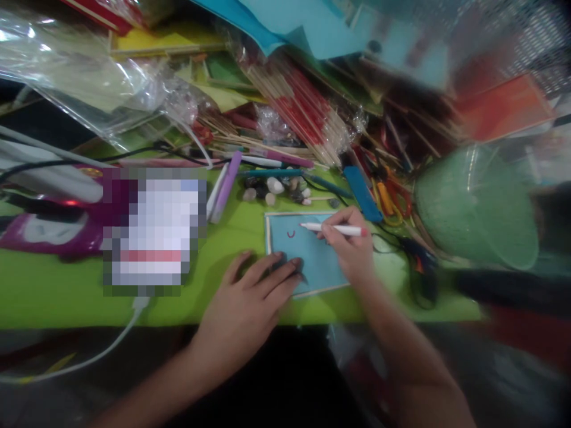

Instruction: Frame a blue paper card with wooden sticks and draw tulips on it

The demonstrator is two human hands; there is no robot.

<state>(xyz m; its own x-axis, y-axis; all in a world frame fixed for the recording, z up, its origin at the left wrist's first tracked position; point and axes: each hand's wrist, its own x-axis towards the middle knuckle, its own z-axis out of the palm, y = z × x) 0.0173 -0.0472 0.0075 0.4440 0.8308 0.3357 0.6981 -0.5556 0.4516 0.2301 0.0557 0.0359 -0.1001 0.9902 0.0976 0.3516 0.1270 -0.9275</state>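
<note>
A blue sheet [312, 261] edged with thin pale sticks lies on the green tabletop. Near its upper left is a small red U-shaped mark [291, 234]. My right hand [350, 244] is closed around a white marker pen [334, 228] with a red end, its tip close to the sheet just right of the mark. My left hand [259, 288] rests flat with fingers spread, its fingertips on the sheet's lower left edge.
Small stones [274, 187] and a purple marker [226, 187] lie beyond the sheet. To the left are a blurred-out phone [154, 232] on a white cable and a purple power strip [53, 232]. Orange-handled scissors [388, 205], a hot glue gun [419, 270] and a green basket [477, 208] stand right.
</note>
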